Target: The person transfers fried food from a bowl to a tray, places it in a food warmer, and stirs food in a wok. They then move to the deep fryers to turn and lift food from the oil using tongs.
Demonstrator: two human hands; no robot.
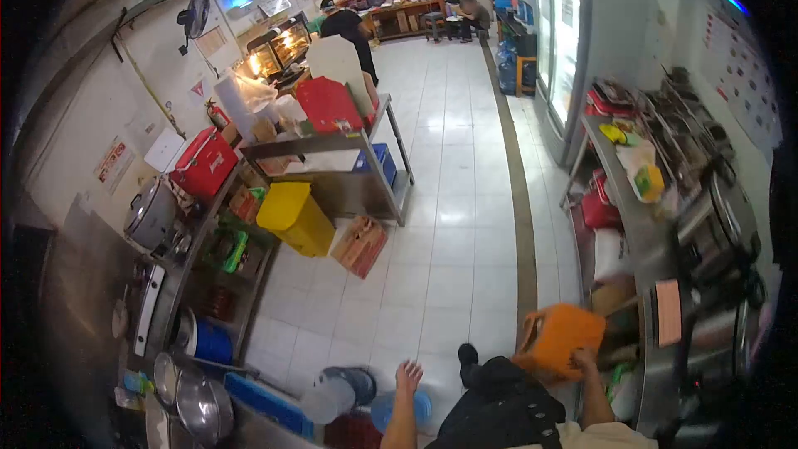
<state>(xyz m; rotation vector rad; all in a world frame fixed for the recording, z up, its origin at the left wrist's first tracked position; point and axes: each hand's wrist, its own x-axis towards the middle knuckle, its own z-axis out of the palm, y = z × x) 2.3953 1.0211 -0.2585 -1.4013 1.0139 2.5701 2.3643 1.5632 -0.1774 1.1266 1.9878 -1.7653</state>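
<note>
My left hand is held out low in front of me, fingers apart and nothing in it. It is nearest to a round blue plastic tub on the floor. At the lower right, my right hand has its fingers bent over the near edge of an orange boxy plastic stool. The stool appears tilted beside the steel counter, and its underside is hidden. My dark shoe points forward on the white tiles.
A yellow bin and a cardboard box stand on the floor ahead. Steel counters line the right side before a glass-door fridge. Metal bowls sit at lower left. A person in black stands farther off; another person sits behind.
</note>
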